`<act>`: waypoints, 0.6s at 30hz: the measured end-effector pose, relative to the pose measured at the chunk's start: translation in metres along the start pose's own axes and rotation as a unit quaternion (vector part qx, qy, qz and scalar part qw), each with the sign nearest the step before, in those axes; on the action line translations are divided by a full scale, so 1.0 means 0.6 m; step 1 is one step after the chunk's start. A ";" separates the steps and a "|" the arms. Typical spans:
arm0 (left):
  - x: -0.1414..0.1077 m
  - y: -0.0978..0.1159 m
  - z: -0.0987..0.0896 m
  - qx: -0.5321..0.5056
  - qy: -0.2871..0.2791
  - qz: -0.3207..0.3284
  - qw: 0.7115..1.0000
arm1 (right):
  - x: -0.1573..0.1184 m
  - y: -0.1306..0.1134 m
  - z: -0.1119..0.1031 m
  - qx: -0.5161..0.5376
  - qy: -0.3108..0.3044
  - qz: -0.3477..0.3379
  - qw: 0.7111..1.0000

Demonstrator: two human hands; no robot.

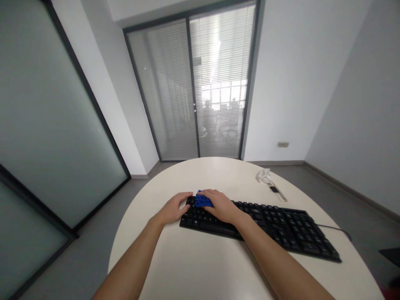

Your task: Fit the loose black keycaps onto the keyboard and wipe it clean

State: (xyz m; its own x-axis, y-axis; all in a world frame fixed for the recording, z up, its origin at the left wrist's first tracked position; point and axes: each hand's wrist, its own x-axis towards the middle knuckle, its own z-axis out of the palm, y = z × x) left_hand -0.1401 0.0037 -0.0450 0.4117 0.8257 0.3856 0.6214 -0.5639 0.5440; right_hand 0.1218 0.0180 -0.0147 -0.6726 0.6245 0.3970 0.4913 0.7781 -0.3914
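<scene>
A black keyboard lies slantwise across the round, pale table. At its left end, my left hand rests against the edge, thumb and fingers apart around the corner, holding the board by its end. My right hand presses a crumpled blue cloth onto the keys near the upper left. Its fingers are bent over the cloth and partly hide it. The keys beneath the right hand and forearm are out of sight.
Toward the right rear of the table lie a crumpled white tissue and a thin light-coloured stick with a black part. The keyboard's cable runs off to the right. Beyond the table stands a glass door with blinds.
</scene>
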 end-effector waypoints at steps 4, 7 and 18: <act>0.002 0.000 -0.002 0.037 -0.009 0.012 0.999 | -0.001 -0.001 -0.004 -0.003 -0.007 -0.015 1.000; 0.004 0.000 -0.004 0.053 -0.008 0.020 0.998 | -0.004 -0.007 -0.009 -0.024 -0.017 -0.030 0.999; 0.004 -0.003 -0.002 0.063 -0.006 0.009 0.998 | -0.054 -0.058 -0.021 -0.092 -0.061 -0.064 0.992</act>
State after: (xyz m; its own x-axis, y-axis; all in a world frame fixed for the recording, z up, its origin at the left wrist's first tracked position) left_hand -0.1408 0.0066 -0.0440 0.4310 0.8164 0.3843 0.6924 -0.5723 0.4393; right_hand 0.1336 -0.0283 -0.0034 -0.7928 0.5154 0.3253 0.4829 0.8568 -0.1808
